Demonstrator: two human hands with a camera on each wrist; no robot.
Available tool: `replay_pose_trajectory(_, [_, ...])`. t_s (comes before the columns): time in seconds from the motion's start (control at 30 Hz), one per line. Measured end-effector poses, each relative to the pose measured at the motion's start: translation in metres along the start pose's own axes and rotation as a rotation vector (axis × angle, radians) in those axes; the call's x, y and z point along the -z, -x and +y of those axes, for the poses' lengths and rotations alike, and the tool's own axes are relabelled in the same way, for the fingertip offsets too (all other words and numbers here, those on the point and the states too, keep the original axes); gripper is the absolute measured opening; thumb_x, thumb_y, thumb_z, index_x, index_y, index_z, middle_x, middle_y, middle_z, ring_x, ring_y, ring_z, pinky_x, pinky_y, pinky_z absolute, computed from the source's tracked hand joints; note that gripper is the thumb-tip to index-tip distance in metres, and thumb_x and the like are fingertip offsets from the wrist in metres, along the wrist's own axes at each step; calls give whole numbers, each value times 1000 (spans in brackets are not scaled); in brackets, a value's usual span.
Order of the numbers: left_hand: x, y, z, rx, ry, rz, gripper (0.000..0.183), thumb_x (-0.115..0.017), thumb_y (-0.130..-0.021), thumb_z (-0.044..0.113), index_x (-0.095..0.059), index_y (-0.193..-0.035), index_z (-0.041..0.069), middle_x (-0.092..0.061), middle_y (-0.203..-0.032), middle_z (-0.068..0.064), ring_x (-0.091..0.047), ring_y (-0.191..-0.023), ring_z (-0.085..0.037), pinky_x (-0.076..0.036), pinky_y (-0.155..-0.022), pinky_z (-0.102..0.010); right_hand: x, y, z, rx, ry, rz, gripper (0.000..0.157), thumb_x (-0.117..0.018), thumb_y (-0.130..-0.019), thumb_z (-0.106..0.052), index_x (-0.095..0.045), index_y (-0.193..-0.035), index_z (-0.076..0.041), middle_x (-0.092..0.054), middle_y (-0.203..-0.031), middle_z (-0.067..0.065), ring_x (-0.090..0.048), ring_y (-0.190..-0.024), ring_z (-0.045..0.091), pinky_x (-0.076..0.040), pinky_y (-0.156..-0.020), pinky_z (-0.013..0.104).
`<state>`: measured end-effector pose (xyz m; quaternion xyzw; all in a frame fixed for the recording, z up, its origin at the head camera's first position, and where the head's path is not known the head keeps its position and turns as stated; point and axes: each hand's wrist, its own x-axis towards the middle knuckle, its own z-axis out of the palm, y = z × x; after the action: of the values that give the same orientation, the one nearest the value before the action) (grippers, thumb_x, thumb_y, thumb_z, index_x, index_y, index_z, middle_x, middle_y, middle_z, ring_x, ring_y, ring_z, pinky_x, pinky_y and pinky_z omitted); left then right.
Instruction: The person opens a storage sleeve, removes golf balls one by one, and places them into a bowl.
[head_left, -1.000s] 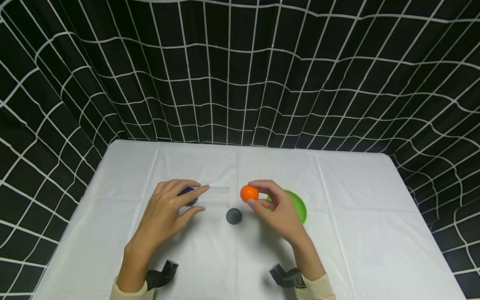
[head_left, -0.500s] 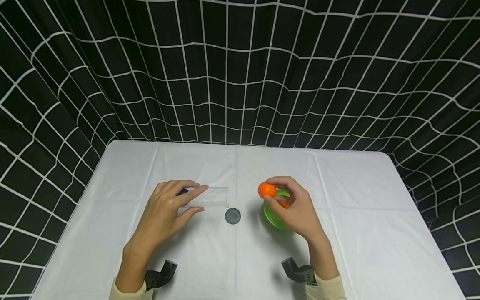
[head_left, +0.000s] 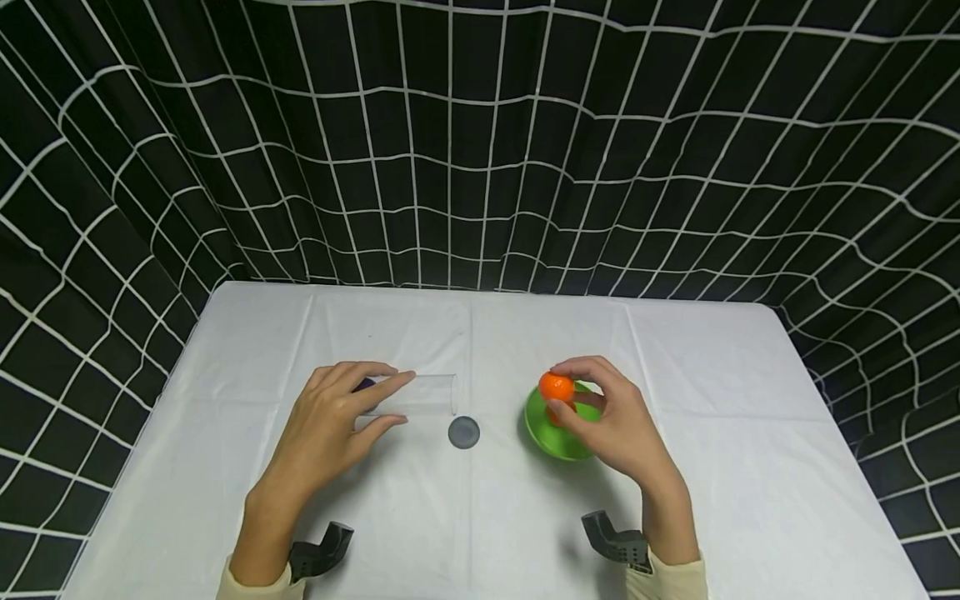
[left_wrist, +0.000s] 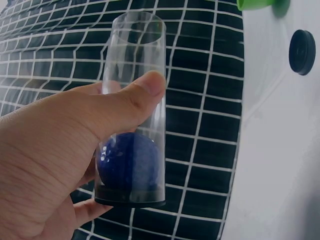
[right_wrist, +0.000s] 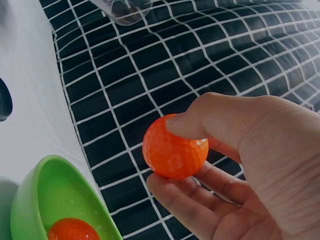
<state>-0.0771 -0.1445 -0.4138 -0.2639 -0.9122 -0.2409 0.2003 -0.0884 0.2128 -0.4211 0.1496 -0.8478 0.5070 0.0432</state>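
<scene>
My left hand [head_left: 322,425] grips a clear plastic tube [head_left: 437,395], its open mouth toward the right in the head view. Inside the tube a dark blue ball [left_wrist: 129,162] sits against the black-capped end; from the head camera my fingers mostly cover it. Between the thumb and fingers of my right hand [head_left: 611,417] is an orange golf ball [right_wrist: 175,150]. That ball is held above the green bowl [head_left: 542,440]. A second orange ball [right_wrist: 74,231] lies in the bowl, partly hidden by my thumb in the head view.
A round dark cap [head_left: 463,432] lies flat on the white-covered table [head_left: 465,517] between the two hands. Black curtains [head_left: 480,150] with a white grid hang behind the table and at both sides. Each wrist wears a black camera mount [head_left: 615,542].
My right hand has moved right with the orange ball, from near the tube's mouth to over the green bowl. The blue ball has shifted left, deeper into the tube. The left hand holds still.
</scene>
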Motion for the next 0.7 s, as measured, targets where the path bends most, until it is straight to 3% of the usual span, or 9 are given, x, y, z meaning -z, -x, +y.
replay_pose_trajectory(0.2, [-1, 1, 0, -5, -10, 1, 50, -83, -83, 32, -68, -130, 31, -69, -122, 4, -63, -116, -19, -47, -99, -44, -2, 0, 1, 5, 101, -14, 36, -79, -85, -6, -67, -118, -14, -65, -118, -2, -63, -108, 6, -59, -88, 19])
replay_pose_trajectory(0.47, [-1, 2, -1, 4, -5, -2, 50, -83, -83, 30, -68, -130, 32, -69, -122, 4, -63, -117, -20, -47, -99, -44, -2, 2, 3, -12, 155, -74, 34, -78, -85, -5, -68, -116, -14, -67, -117, -1, -65, -107, 15, -62, -86, 28])
replay_pose_trajectory(0.6, [-1, 2, -1, 5, -3, -5, 50, -83, -83, 30, -68, -131, 31, -69, -122, 4, -63, -117, -20, -47, -100, -44, 0, 2, 3, -5, 165, -92, 43, -78, -84, -2, -66, -124, -12, -66, -123, 5, -66, -113, 23, -61, -90, 32])
replay_pose_trajectory(0.7, [0, 1, -1, 2, -3, -4, 50, -82, -83, 31, -68, -131, 31, -69, -122, 4, -63, -117, -19, -47, -101, -43, 2, 2, 3, 8, 174, -61, 51, -79, -84, -2, -62, -132, -11, -65, -128, 7, -65, -117, 27, -59, -95, 36])
